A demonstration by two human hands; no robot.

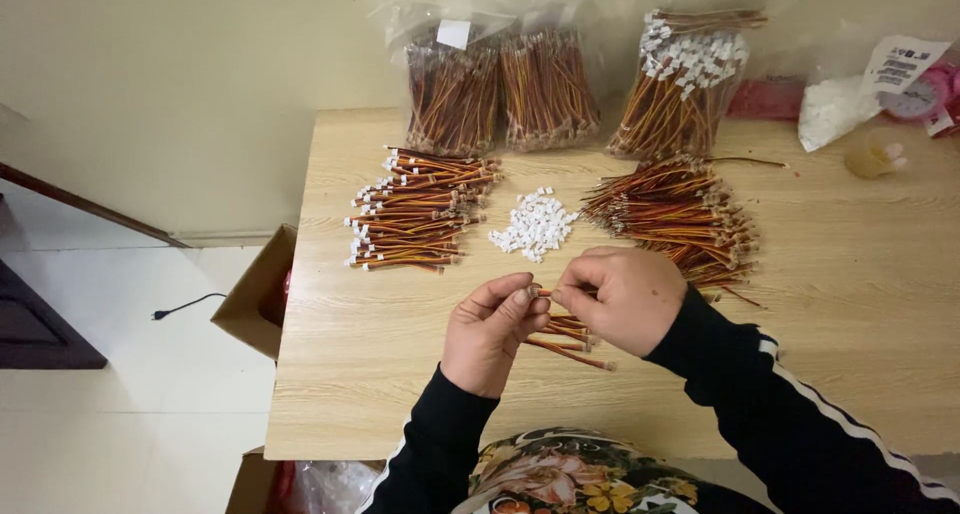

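Wooden table (pixel 830 304) bears wire bundles; left hand (pixel 487 331) and right hand (pixel 622 296) pinch one short wire (pixel 541 292) between closed fingertips, white connectors (pixel 534 224) just beyond them.

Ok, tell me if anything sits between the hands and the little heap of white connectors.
Nothing visible does. The left hand and right hand pinch a wire end just below the white connector heap, and only bare table lies between them.

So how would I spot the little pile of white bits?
Look at the wooden table. Between two heaps of orange-and-brown wires, just beyond the hands, sits the pile of white bits. It alone is all white, with no wires.
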